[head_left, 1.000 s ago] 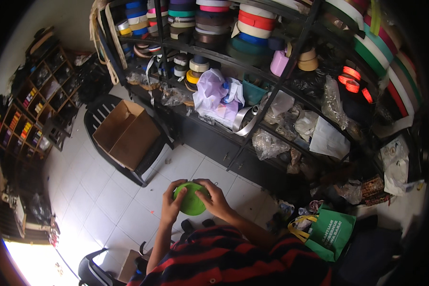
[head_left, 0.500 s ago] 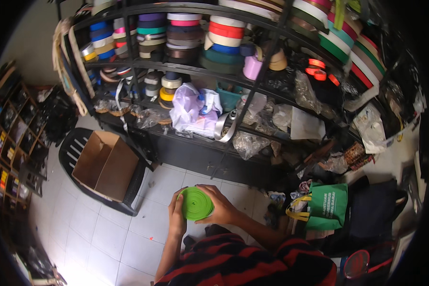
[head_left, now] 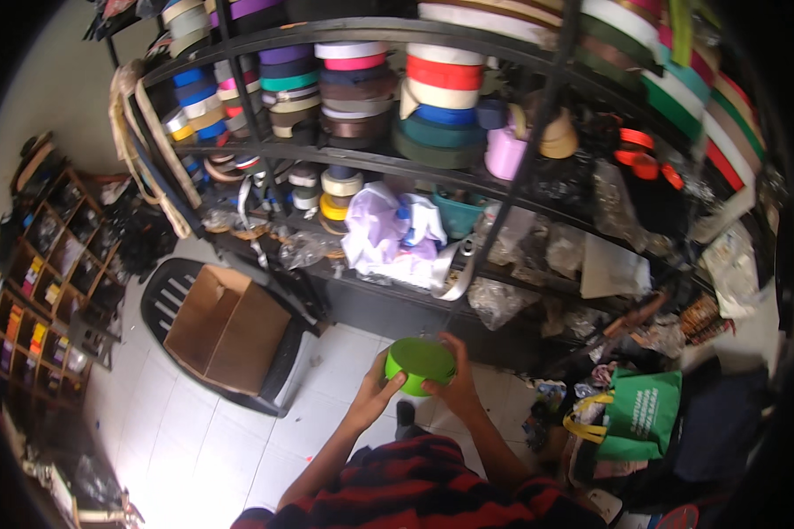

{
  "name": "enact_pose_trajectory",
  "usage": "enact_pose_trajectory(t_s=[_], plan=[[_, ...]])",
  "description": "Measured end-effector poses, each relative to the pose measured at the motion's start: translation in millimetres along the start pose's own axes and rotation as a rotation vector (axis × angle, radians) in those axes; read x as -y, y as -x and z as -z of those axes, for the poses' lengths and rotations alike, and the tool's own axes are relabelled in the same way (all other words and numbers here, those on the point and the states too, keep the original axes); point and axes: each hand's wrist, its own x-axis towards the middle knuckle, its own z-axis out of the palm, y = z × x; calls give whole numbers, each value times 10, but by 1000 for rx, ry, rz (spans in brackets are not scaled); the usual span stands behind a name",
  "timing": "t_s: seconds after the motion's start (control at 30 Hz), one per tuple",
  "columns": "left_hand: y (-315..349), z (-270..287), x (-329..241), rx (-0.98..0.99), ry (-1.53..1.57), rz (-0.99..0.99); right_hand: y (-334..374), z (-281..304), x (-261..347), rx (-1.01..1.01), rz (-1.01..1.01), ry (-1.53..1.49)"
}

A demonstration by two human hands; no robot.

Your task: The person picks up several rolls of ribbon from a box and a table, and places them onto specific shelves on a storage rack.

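Note:
Between my two hands is a roll of bright green webbing (head_left: 422, 363), held in front of my body over the tiled floor. My left hand (head_left: 379, 388) grips its left side, the thumb pressed on the near edge. On the opposite side my right hand (head_left: 454, 381) wraps round the roll, fingers at the far right rim. The roll is tilted so that its near outer side shows along with its flat top.
Ahead stands a black metal shelf rack (head_left: 388, 152) stacked with coloured webbing rolls (head_left: 444, 75) and plastic bags. An open cardboard box (head_left: 229, 331) rests on a black chair (head_left: 163, 304) at left. At right lies a green bag (head_left: 640, 414) with yellow handles.
The green roll has tipped, so its outer side now shows instead of mainly its coiled face. Both hands have shifted their grip around it. The whole view has swung, moving the shelves rightward and down.

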Motion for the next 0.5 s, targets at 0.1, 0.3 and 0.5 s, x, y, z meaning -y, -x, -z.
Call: enact_pose_trajectory(t_s=[0.1,0.3,0.5], plan=[[-213,144,-2,-64,-75,28,-317,-48,-109,34,15,-33],[-646,253,-60,-207,-74,-37,-992,-38,-207,95,58,-41],[-1045,440,-99,-244,-164,-95,-1458,55,-186,50,81,-134]])
